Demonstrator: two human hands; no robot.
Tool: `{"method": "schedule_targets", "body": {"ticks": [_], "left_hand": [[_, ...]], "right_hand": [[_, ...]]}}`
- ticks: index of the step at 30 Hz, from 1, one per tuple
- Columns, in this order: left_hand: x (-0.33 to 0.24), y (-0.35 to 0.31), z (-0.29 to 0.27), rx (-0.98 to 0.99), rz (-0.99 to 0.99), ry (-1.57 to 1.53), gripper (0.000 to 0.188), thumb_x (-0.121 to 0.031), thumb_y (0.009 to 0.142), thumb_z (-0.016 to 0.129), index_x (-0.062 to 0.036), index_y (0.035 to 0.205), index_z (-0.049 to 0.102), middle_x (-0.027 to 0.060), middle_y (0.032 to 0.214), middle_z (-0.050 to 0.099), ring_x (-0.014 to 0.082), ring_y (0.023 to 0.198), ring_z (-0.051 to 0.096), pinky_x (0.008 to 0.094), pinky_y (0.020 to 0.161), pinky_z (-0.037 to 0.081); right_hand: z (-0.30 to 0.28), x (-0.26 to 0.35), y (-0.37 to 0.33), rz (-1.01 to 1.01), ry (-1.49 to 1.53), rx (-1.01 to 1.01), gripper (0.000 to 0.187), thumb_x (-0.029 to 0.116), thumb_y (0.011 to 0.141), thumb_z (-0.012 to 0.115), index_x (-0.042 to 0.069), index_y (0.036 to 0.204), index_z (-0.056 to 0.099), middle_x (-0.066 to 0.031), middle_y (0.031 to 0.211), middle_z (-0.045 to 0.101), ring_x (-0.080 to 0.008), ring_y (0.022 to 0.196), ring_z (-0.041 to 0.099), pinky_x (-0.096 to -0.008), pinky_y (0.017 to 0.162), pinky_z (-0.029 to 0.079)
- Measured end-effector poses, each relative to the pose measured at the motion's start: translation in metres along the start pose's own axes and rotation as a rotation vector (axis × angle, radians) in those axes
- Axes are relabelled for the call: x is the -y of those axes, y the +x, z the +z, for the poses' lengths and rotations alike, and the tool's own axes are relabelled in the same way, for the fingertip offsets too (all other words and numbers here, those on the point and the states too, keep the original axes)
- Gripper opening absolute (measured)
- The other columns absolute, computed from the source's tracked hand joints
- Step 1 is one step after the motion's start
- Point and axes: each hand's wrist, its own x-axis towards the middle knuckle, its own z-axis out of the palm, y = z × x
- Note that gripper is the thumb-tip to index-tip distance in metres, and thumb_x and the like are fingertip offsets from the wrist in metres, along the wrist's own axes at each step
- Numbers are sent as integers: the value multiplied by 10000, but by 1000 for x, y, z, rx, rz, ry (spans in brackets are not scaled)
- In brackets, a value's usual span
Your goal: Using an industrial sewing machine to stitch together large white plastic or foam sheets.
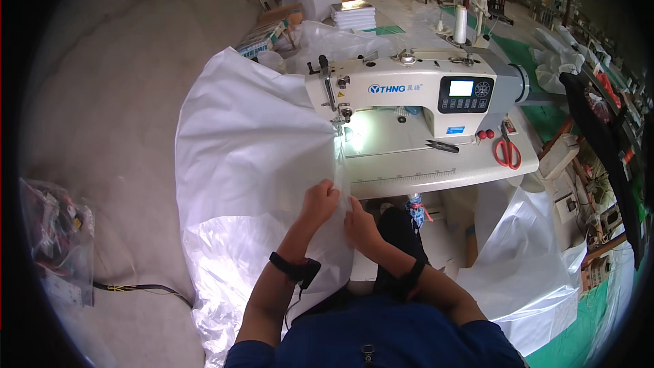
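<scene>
A large sheet of white, glossy fabric point(252, 136) spreads over the left side of the sewing table and hangs toward my lap. Its right edge runs up under the needle area of a white sewing machine point(381, 85), where a lamp shines. My left hand point(320, 201) is closed on the fabric close to that edge, below the needle. Just to its right, my right hand point(361, 225) pinches the edge itself. Both hands are nearer to me than the machine's presser foot point(338, 123).
Thread snips point(443, 146) and red-handled scissors point(507, 153) lie on the sewing table point(409, 177). A white thread cone point(460, 25) stands behind the machine. More white sheeting point(524, 266) hangs at right. A bag of odds and ends point(58, 238) and a black cable point(139, 288) are at left.
</scene>
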Motion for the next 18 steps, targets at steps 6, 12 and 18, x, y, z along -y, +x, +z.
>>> {"method": "schedule_targets", "body": {"ticks": [6,12,18], "left_hand": [[12,-4,13,25,166,-39,238,-236,824,557,-2,792,584,63,617,562,146,576,563,307,536,447],[9,-6,18,224,-112,-347,241,-219,853,539,6,795,600,36,621,559,95,553,524,261,496,413],[14,-25,26,185,-240,-790,205,-229,849,570,-38,788,613,-7,628,533,75,516,473,234,467,366]], "right_hand": [[-12,18,-6,-70,-334,54,428,154,865,449,-22,1250,384,-227,637,593,-384,613,609,-473,581,483],[-21,20,-15,-191,-483,198,356,186,852,463,14,1164,459,-186,641,611,-353,606,622,-454,581,496],[-45,17,51,-152,-372,48,356,338,849,490,0,938,561,-212,733,621,-374,733,618,-486,682,480]]}}
